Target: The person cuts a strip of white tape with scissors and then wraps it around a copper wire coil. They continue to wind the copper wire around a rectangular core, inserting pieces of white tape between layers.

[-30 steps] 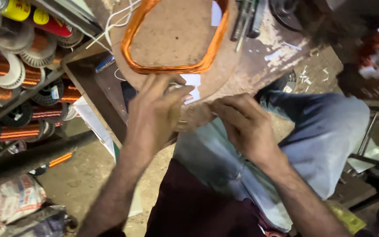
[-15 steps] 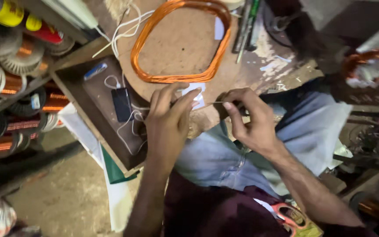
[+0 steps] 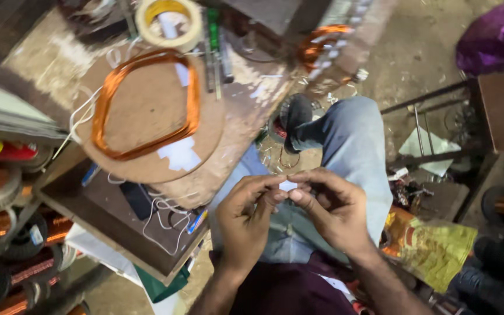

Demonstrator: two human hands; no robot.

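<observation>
White paper slip point(image 3: 287, 185) is pinched between left hand point(image 3: 251, 213) and right hand point(image 3: 332, 209).
Over the lap, beside the copper coil point(image 3: 145, 105), it is best held taut by light fingertip grip.

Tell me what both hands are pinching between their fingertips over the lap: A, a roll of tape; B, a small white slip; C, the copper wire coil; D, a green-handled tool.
B: the left hand and right hand meet at a small white slip, while the copper wire coil, the roll of tape and the green-handled tool lie on the bench.
</observation>
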